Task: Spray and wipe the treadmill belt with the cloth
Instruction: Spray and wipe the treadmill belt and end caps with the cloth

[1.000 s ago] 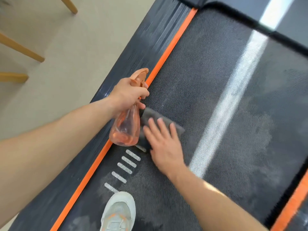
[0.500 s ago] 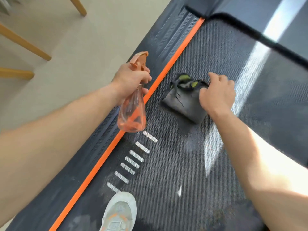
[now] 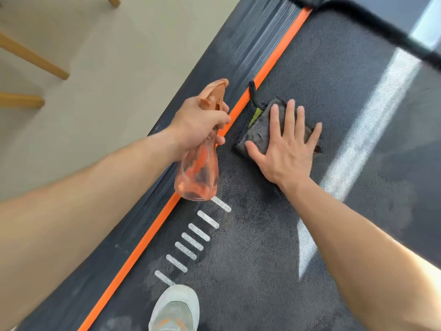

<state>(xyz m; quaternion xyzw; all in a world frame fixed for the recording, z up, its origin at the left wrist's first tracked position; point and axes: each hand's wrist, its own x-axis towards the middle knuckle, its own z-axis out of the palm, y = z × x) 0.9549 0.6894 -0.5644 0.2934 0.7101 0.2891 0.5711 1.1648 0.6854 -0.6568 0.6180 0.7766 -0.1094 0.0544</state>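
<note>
R hand [image 3: 286, 151] flat, fingers spread, covers most of cloth [image 3: 256, 133]; L hand [image 3: 200, 120] grips spray bottle [image 3: 198, 174]

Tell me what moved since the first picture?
The right hand slid the cloth up the belt, away from the shoe; midway its fingers bunched it, now they press it flat. The left hand still holds the bottle; the shoe stayed.

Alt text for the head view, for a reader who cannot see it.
The right hand presses a grey cloth flat on the treadmill belt; the left hand grips an orange spray bottle beside it. A pale shoe stands on the belt.
</note>
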